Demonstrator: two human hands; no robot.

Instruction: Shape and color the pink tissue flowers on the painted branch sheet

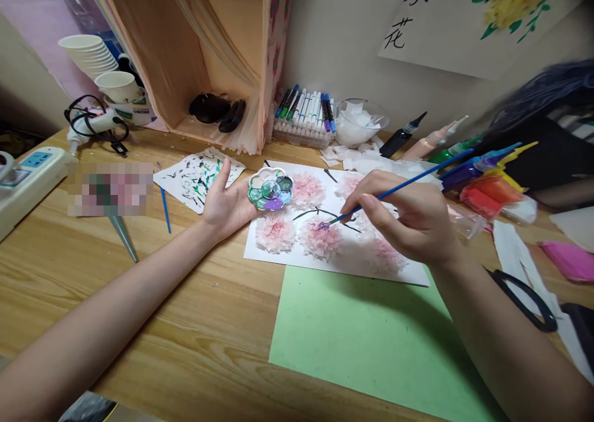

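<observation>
My right hand (pixel 406 215) pinches a blue paintbrush (pixel 417 176). The brush's tip touches a pink tissue-paper flower (pixel 322 239), where purple strokes show. Palm up, my left hand (pixel 232 202) bears a small flower-shaped paint palette (pixel 270 190) on its fingers; green and purple paint lies in the wells. Several such fluffy flowers and black painted branches cover the white paper (pixel 269 256). My right hand hides part of that sheet. Under its front edge lies a green sheet (pixel 352 329).
A paint-smeared paper (pixel 195 177) and a second brush (pixel 166 210) lie left. Markers (pixel 306 109), a bowl of tissue scraps (pixel 359 122) and paint bottles (pixel 482 168) stand behind. Black-handled scissors (pixel 526 298) are at right. A power strip (pixel 34 184) sits far left.
</observation>
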